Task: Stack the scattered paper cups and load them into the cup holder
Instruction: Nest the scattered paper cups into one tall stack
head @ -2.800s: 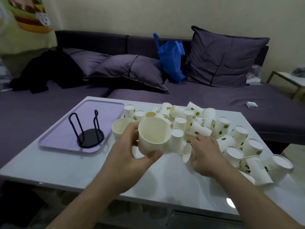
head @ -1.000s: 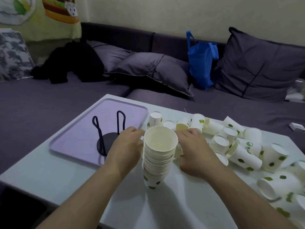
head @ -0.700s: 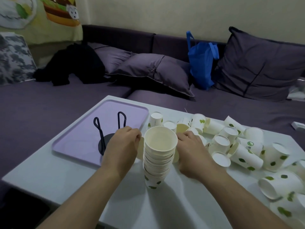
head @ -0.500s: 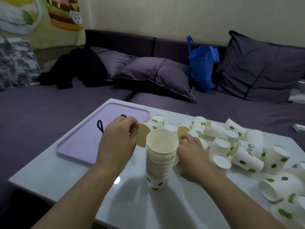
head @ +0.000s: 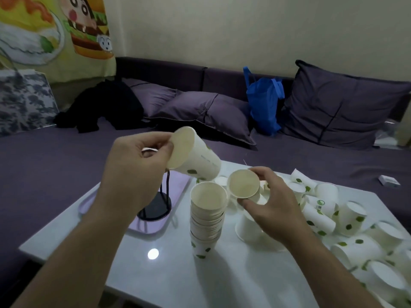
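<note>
A tall stack of white paper cups (head: 208,218) with green leaf prints stands upright on the white table (head: 222,281). My left hand (head: 135,172) holds one paper cup (head: 195,158) tilted on its side, above and left of the stack. My right hand (head: 273,201) holds another paper cup (head: 244,184) just right of the stack's rim, its mouth turned toward me. The black wire cup holder (head: 159,205) stands on a lilac tray (head: 153,227), partly hidden behind my left hand. Many loose cups (head: 329,216) lie scattered to the right.
A purple sofa with cushions (head: 206,114) runs behind the table. A blue bag (head: 263,107) and black clothing (head: 104,105) rest on it. A small white box (head: 389,181) lies on the sofa seat at right. The table's front edge is close to me.
Both hands have risen from the pile behind the stack, each now holding a single cup. The left hand's cup is lifted high above the tray. The stack has not moved.
</note>
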Action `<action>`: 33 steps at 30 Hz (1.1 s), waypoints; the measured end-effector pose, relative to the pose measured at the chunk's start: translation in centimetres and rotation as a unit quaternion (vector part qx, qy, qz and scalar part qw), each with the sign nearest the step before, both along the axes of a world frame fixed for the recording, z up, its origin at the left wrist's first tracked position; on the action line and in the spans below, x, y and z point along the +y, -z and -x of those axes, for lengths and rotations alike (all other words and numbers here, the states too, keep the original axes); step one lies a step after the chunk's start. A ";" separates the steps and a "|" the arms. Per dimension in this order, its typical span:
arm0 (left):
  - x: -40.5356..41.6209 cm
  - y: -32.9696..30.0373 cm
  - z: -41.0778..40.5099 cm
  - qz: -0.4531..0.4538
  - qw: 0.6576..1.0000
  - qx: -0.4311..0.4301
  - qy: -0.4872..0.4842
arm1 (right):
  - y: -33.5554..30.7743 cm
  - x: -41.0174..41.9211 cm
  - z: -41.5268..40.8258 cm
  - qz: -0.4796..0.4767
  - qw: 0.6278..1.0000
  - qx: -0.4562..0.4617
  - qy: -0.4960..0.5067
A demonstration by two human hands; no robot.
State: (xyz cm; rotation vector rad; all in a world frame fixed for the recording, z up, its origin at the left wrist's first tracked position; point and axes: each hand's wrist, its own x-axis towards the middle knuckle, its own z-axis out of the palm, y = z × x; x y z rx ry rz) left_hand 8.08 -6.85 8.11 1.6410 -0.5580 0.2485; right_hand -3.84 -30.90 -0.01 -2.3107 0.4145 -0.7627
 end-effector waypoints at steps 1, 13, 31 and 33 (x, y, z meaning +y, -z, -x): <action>-0.1 0.2 0.3 -0.021 1.000 -0.002 0.005 | -0.4 0.1 0.4 -0.029 0.999 -0.015 0.005; -2.4 3.3 2.4 -0.229 0.973 -0.020 -0.006 | -6.0 2.9 3.1 -0.260 0.948 -0.174 -0.065; -1.7 4.5 3.0 -0.149 0.987 -0.015 -0.056 | -4.1 3.1 2.6 -0.231 0.969 -0.054 -0.062; -1.8 3.8 4.4 -0.096 0.992 -0.073 -0.036 | -4.0 1.5 3.3 -0.242 0.968 -0.071 -0.001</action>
